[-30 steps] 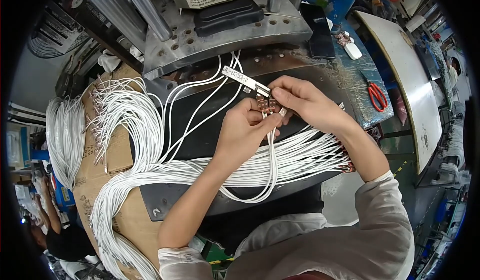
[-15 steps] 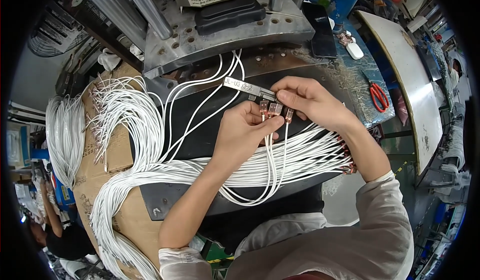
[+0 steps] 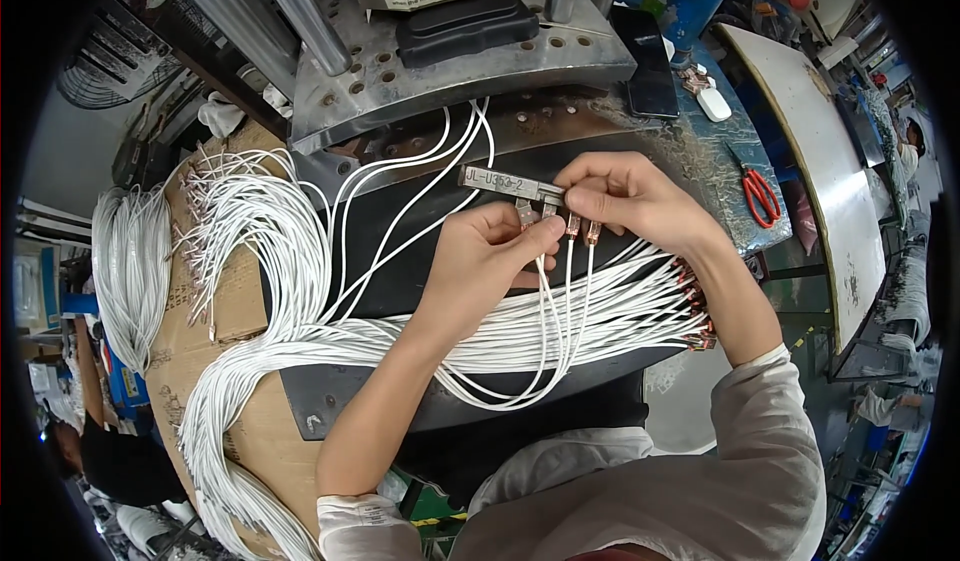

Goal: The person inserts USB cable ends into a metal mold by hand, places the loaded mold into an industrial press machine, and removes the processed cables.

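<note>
My right hand [image 3: 632,199] pinches one end of a narrow metal bar [image 3: 500,183] with engraved marks, held above the black work surface. Two copper-coloured cable connectors [image 3: 593,233] hang from the bar just below my right fingertips, their white cables [image 3: 568,306] looping down. My left hand [image 3: 483,261] is closed, thumb against fingers, on another cable connector [image 3: 525,213] at the bar's lower edge. Whether that connector is seated in the bar cannot be made out. Beneath both hands lies a thick bundle of white cables [image 3: 610,306], copper-coloured ends to the right.
A metal press [image 3: 450,81] with a black block [image 3: 467,29] stands ahead, several cables running beneath it. More white cables [image 3: 250,221] lie on cardboard [image 3: 240,321] at left. Red-handled pliers [image 3: 757,198] and a dark phone-like slab [image 3: 643,64] lie right. Another person [image 3: 125,461] is far left.
The metal bar has moved slightly right and down. Two connectors now sit against it by my right fingers, and my left hand has closed over the remaining one.
</note>
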A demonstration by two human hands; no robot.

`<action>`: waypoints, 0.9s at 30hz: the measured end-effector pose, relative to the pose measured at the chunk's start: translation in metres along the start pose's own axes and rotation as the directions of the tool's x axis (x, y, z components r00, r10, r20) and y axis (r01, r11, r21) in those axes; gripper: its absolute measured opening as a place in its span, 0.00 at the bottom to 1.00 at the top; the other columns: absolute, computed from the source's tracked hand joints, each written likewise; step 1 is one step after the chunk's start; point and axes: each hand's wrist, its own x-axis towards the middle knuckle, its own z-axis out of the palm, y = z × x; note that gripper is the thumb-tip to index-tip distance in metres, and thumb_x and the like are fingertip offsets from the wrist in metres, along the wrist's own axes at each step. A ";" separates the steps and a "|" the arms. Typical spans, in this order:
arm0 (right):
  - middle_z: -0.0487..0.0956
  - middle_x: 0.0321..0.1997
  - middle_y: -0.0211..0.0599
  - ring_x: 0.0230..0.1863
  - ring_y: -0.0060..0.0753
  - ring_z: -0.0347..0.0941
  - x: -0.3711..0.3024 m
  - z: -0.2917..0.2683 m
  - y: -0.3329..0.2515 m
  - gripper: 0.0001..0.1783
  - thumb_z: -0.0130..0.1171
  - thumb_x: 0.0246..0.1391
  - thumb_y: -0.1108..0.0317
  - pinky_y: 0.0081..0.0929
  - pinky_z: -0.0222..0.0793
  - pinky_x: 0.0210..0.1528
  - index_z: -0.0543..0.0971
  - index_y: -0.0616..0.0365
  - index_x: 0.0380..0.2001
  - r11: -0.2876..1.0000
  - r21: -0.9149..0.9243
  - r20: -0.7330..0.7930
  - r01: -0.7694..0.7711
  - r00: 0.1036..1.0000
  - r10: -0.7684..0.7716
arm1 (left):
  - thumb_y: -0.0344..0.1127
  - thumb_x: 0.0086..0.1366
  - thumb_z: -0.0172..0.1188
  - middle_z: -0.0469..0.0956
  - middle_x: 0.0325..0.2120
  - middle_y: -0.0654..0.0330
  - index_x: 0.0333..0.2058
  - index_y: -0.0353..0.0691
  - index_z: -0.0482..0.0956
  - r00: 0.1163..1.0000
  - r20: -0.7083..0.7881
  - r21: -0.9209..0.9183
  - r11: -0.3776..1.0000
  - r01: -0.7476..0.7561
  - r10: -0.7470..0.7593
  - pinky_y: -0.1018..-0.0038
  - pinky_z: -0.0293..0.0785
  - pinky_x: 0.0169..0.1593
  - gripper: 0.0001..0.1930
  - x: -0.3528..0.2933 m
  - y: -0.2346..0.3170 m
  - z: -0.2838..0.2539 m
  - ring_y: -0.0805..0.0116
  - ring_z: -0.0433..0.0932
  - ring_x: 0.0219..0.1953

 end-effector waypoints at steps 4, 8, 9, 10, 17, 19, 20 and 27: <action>0.82 0.32 0.28 0.28 0.11 0.74 0.000 -0.002 0.000 0.16 0.68 0.57 0.70 0.13 0.66 0.28 0.79 0.64 0.46 1.000 0.005 0.019 0.006 1.000 -0.006 | 0.37 0.66 0.67 0.81 0.28 0.61 0.39 0.32 0.83 0.987 0.068 0.147 0.980 0.132 -0.144 0.80 0.82 0.31 0.12 -0.006 0.012 -0.007 0.76 0.81 0.29; 0.83 0.32 0.30 0.28 0.12 0.74 0.001 -0.001 -0.003 0.17 0.71 0.52 0.74 0.13 0.68 0.28 0.80 0.65 0.45 1.000 -0.006 -0.026 -0.026 0.999 0.026 | 0.37 0.66 0.67 0.81 0.26 0.62 0.39 0.31 0.84 0.998 0.059 0.105 0.994 0.027 -0.033 0.81 0.81 0.30 0.13 -0.006 0.004 -0.004 0.77 0.80 0.27; 0.83 0.32 0.29 0.28 0.12 0.75 0.001 -0.002 -0.003 0.18 0.72 0.51 0.74 0.13 0.68 0.28 0.80 0.65 0.45 0.999 -0.008 -0.027 -0.031 0.999 0.030 | 0.37 0.66 0.67 0.81 0.26 0.62 0.39 0.31 0.84 0.998 0.060 0.105 0.994 0.026 -0.033 0.81 0.81 0.30 0.13 -0.007 0.004 -0.005 0.77 0.80 0.27; 0.83 0.32 0.29 0.28 0.11 0.75 0.001 -0.002 -0.003 0.18 0.73 0.50 0.74 0.13 0.68 0.28 0.81 0.65 0.44 0.999 -0.010 -0.026 -0.036 0.999 0.035 | 0.37 0.66 0.67 0.81 0.26 0.62 0.39 0.31 0.85 0.998 0.053 0.118 0.993 0.021 -0.028 0.81 0.81 0.30 0.12 -0.008 0.004 -0.005 0.77 0.80 0.26; 0.84 0.33 0.30 0.31 0.15 0.76 0.003 -0.017 -0.001 0.19 0.74 0.48 0.74 0.15 0.69 0.30 0.83 0.65 0.45 0.990 -0.113 0.030 -0.087 0.995 0.091 | 0.38 0.68 0.65 0.81 0.25 0.63 0.36 0.31 0.86 0.998 0.007 0.108 0.992 -0.061 0.060 0.82 0.75 0.25 0.13 -0.005 -0.001 -0.005 0.79 0.77 0.22; 0.83 0.33 0.31 0.33 0.16 0.77 0.006 -0.023 -0.003 0.20 0.74 0.47 0.74 0.17 0.70 0.31 0.83 0.64 0.45 0.986 -0.140 0.056 -0.088 0.994 0.097 | 0.39 0.68 0.64 0.81 0.24 0.63 0.35 0.31 0.86 0.999 0.011 0.339 0.940 -0.043 0.042 0.81 0.71 0.23 0.14 -0.006 0.005 -0.005 0.80 0.77 0.22; 0.83 0.34 0.32 0.36 0.19 0.77 0.006 -0.030 -0.006 0.21 0.74 0.46 0.74 0.19 0.71 0.34 0.83 0.64 0.45 0.964 -0.265 0.069 -0.037 0.996 0.057 | 0.39 0.69 0.64 0.81 0.23 0.63 0.34 0.31 0.86 0.999 0.017 0.445 0.895 -0.036 0.032 0.80 0.69 0.22 0.14 -0.007 0.007 -0.005 0.81 0.76 0.22; 0.80 0.43 0.41 0.46 0.39 0.78 0.032 -0.032 -0.012 0.22 0.73 0.47 0.70 0.33 0.72 0.46 0.83 0.61 0.48 0.616 -0.680 0.266 0.397 0.917 -0.298 | 0.38 0.64 0.66 0.79 0.22 0.61 0.32 0.36 0.86 0.799 -0.001 0.831 0.445 -0.334 0.601 0.73 0.70 0.29 0.10 -0.004 0.002 -0.009 0.72 0.77 0.27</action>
